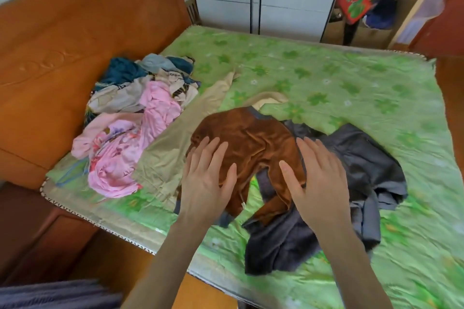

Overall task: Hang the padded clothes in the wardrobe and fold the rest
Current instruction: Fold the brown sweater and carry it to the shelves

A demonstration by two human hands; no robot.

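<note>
Brown velvet top (pixel 248 143) lies on the bed (pixel 351 83) over grey clothes (pixel 364 170); your left hand (pixel 206 180) and right hand (pixel 319 178) press it flat, fingers spread. You're smoothing; next, fold it.

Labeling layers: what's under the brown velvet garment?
The brown velvet garment overlaps a beige garment on its left and a grey garment on its right, with green bedsheet beneath. Both hands, left hand and right hand, cover its near part.
</note>
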